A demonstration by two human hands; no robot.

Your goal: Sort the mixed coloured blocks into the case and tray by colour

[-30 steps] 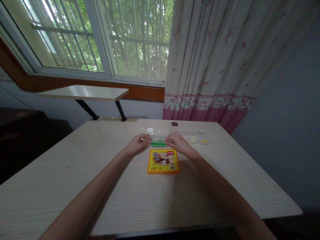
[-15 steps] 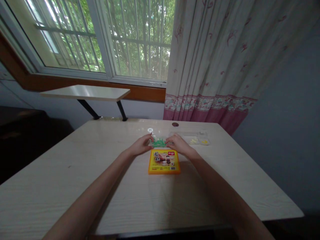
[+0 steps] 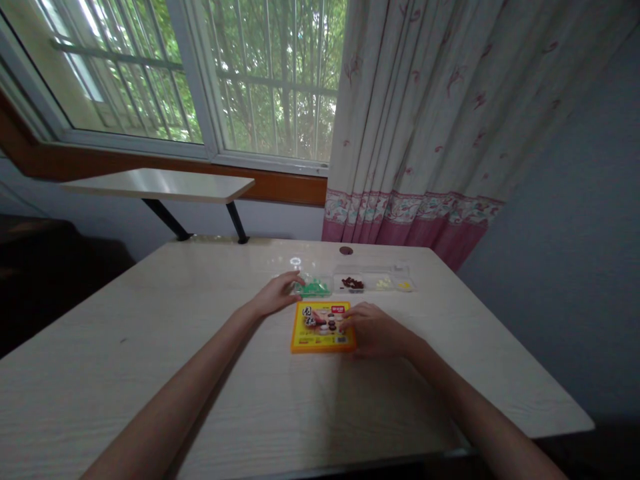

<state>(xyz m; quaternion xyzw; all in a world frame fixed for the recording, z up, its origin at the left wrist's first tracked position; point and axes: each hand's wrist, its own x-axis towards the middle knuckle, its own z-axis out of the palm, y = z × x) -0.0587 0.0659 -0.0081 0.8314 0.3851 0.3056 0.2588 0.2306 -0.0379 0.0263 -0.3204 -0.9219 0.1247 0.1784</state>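
Note:
At the left end of a clear plastic box of green pieces, my left hand has its fingers and thumb curled about the box's end. My right hand grips the right edge of a flat yellow game box, its fingers over the printed lid. The lid shows black and white round pieces. This game box lies flat just in front of the clear box. My right thumb is partly hidden.
Right of the green pieces, clear compartments hold dark brown pieces, pale yellow pieces and bright yellow pieces. A raised shelf stands at the table's back left. The table has a round hole near its back edge.
My right hand has left the clear box and come nearer, to the yellow game box's right edge. The brown pieces it covered now show. My left hand stays by the clear box.

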